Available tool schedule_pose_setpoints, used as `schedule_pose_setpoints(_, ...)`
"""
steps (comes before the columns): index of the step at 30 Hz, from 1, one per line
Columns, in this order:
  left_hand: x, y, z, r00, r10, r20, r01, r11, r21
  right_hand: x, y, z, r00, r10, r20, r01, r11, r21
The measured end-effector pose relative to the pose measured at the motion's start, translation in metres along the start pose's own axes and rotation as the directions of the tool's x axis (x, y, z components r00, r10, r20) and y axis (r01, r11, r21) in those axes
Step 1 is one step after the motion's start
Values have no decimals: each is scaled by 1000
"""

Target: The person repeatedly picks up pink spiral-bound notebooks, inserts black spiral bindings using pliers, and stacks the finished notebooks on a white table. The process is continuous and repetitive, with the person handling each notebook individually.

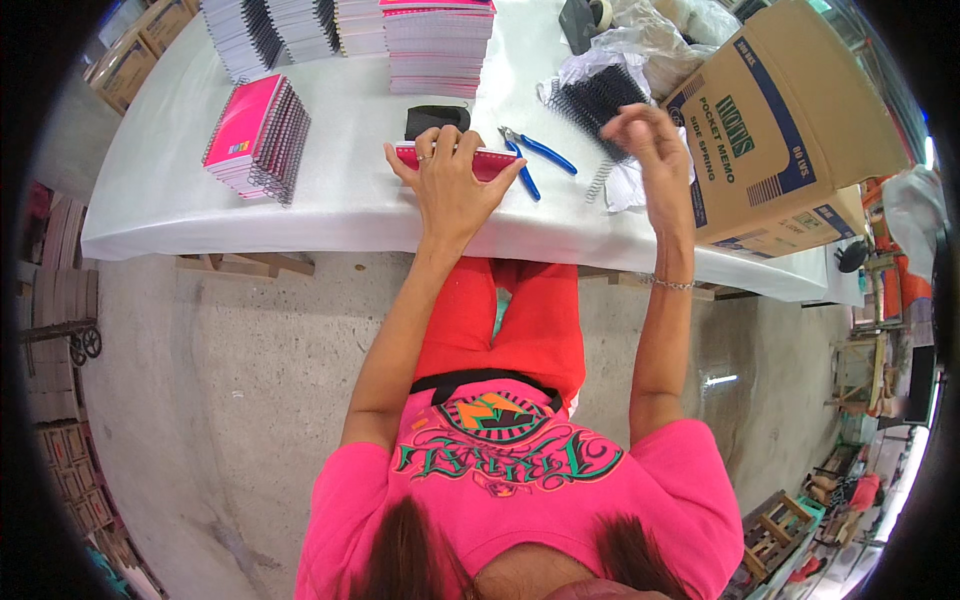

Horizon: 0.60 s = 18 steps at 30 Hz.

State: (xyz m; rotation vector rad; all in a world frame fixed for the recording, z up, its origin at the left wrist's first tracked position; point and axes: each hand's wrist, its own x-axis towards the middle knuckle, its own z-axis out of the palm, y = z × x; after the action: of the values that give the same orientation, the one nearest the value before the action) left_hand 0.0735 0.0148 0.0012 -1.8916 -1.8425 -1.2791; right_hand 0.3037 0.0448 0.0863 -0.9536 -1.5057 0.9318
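Note:
My left hand [452, 180] is closed over a small pink notepad [487, 163], gripping it near the front edge of the table. A row of punched holes seems to run along the pad's upper edge. Just behind it lies a black block-like object [437, 120]. Over the right part of the table, my right hand [655, 150] is raised at a pile of black spiral binding coils [597, 100]. Its fingers are bent together and slightly blurred; whether a coil is between them is hidden. Blue-handled cutting pliers [545, 152] rest between my hands.
Spiral-bound pink notebooks [245, 130] are stacked at the left. Taller stacks [437, 50] of pads stand at the back. A large open cardboard box [765, 130] leans at the right, beside crumpled plastic [660, 40] and a tape dispenser [580, 25]. White cloth covers the table [340, 220].

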Motion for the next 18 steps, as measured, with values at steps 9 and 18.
schedule_pose_setpoints(9, -1, 0, -2, 1000, 3, 29, -3, 1000, -27, -12, 31, 49, 956, 33, 292, 79, 929, -362)
schedule_pose_setpoints(18, 0, -5, 3, 999, 40, 5, -40, 999, -4, -10, 41, 58, 943, -129, 308, 234, 913, -334)
